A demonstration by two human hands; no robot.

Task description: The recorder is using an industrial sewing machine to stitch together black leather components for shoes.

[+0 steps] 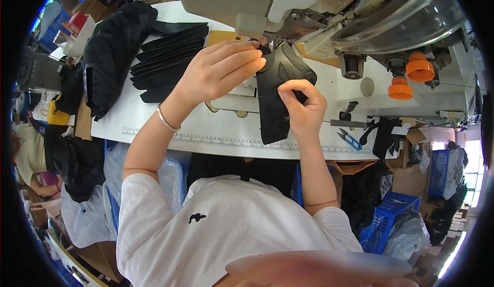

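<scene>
A black fabric piece (271, 99) with a grey textured panel lies under the needle area of a sewing machine (226, 1), its lower end hanging toward the table's front edge. My left hand (226, 70), a bracelet at its wrist, has its fingers pressed together on the piece's upper left edge, close to the presser foot (272, 44). The left thumb is hidden. On the right side, my right hand (304, 107) pinches the piece's edge between thumb and forefinger. Just left of my left hand, a fanned stack of black fabric pieces (167, 55) lies on the white table (216, 142).
A heap of black fabric (116, 50) covers the table's left end. Blue-handled thread snips (351, 139) lie to the right, by a metal strip (350, 123). A ruler tape (231, 142) runs along the front edge. Blue crates (383, 220) stand below right. Another person (33, 156) sits far left.
</scene>
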